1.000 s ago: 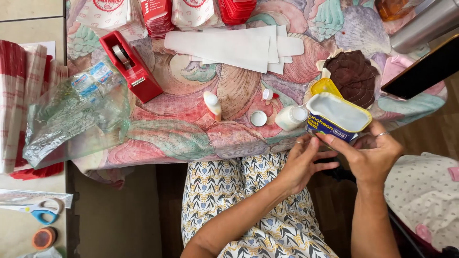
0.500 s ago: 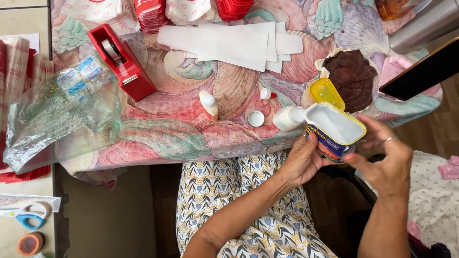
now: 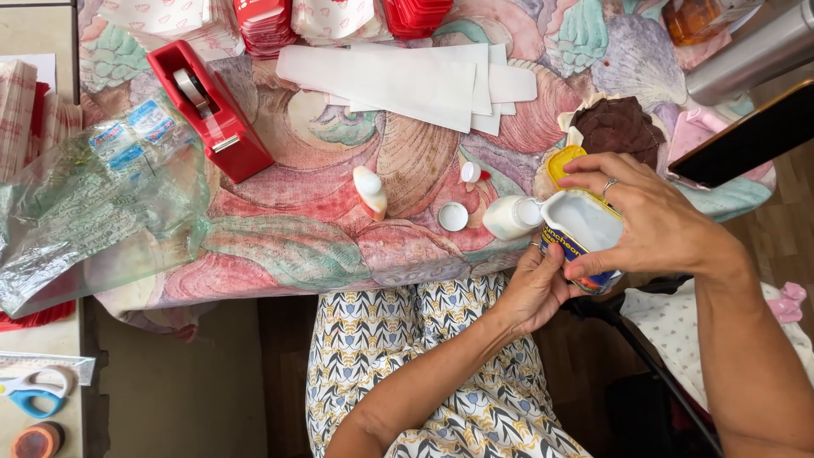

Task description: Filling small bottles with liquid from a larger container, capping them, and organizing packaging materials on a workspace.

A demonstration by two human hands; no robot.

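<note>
At the near edge of the table [image 3: 297, 246], spread with a shell-patterned cloth, the person holds an open blue and yellow tub [image 3: 585, 237] tilted toward a small white bottle [image 3: 509, 217] that lies on its side, mouth against the tub's rim. The tub hangs just past the table's edge, over the lap, its yellow lid [image 3: 564, 161] flipped back and white stuff showing inside.

Farther out, a crumpled clear plastic bag [image 3: 93, 212] sprawls at the left and a fan of white paper strips [image 3: 407, 76] lies at the back, with a red tape dispenser [image 3: 212, 110] between them. Smaller still: a second white bottle [image 3: 370, 192] with an orange tip, a loose round white cap [image 3: 453, 216] and a little red-tipped nozzle [image 3: 471, 173].

The right hand [image 3: 653, 220] is closed over the tub's top and far side, fingers curled on the rim; the left hand [image 3: 534, 288] cups it from below, thumb pressed to the label — both hands hold the tub.

Judging by the pose, the work is moving white stuff between tub and bottle. To do it well, keep the rim touching the bottle's mouth, tilt slowly, and steady the bottle — lying loose, it could roll.
</note>
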